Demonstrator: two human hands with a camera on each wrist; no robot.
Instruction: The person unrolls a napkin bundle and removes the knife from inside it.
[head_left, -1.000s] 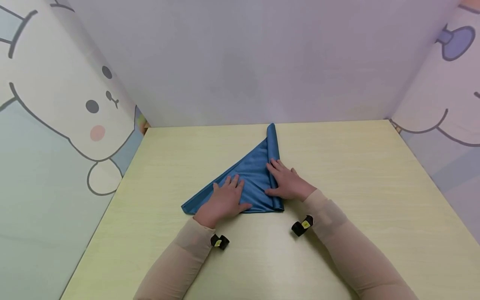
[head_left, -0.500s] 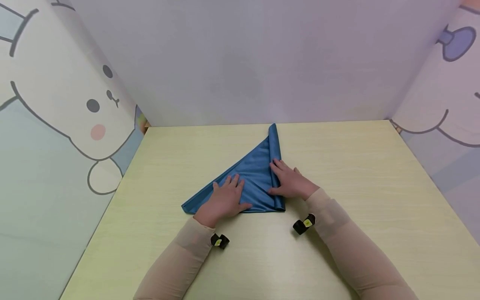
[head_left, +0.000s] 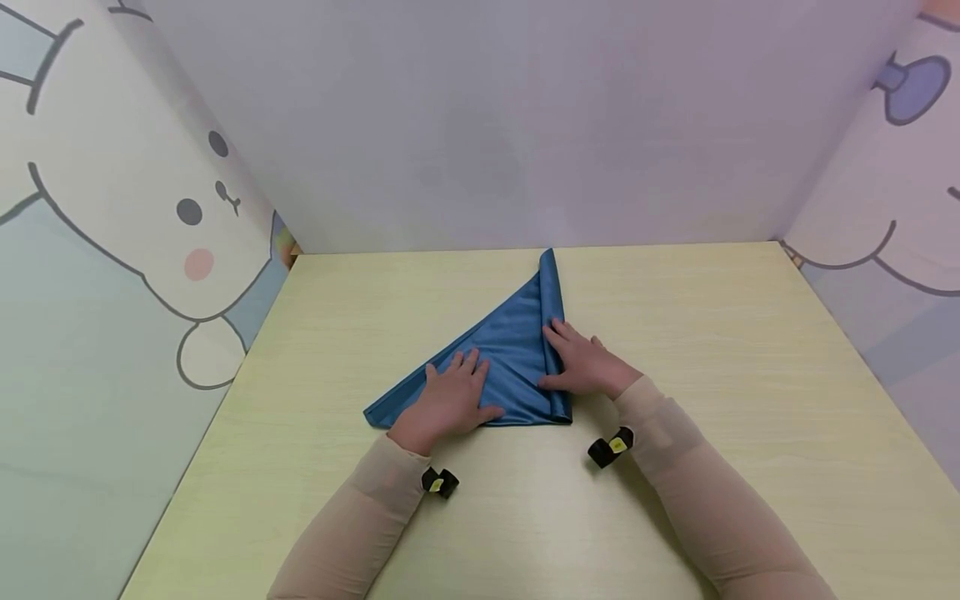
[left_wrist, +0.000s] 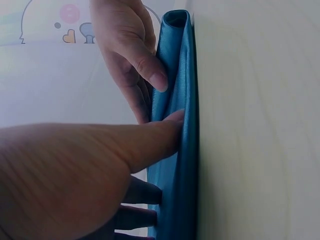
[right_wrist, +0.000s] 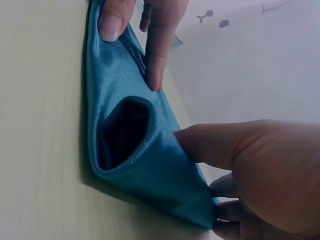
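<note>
A blue, satiny cloth (head_left: 510, 350) lies folded in a triangle, its right side wound into a hollow roll (head_left: 551, 292). The left hand (head_left: 448, 396) rests on the flat part with spread fingers, the thumb pointing toward the roll. On the roll lies the right hand (head_left: 588, 365), its fingertips on top and its thumb at the roll's left side. In the right wrist view the roll's open end (right_wrist: 125, 135) faces the camera, with the right thumb (right_wrist: 210, 145) touching its upper side. The left wrist view shows the left thumb (left_wrist: 155, 142) against the cloth.
The pale wooden table (head_left: 720, 333) reaches back to a plain light wall (head_left: 480, 125). Side panels with cartoon drawings (head_left: 187, 208) stand left and right. Each wrist carries a small black camera, such as the right one (head_left: 609, 448).
The right hand has shifted slightly to the right, and the rolled side of the cloth has moved a little the same way. The left hand has stayed in place.
</note>
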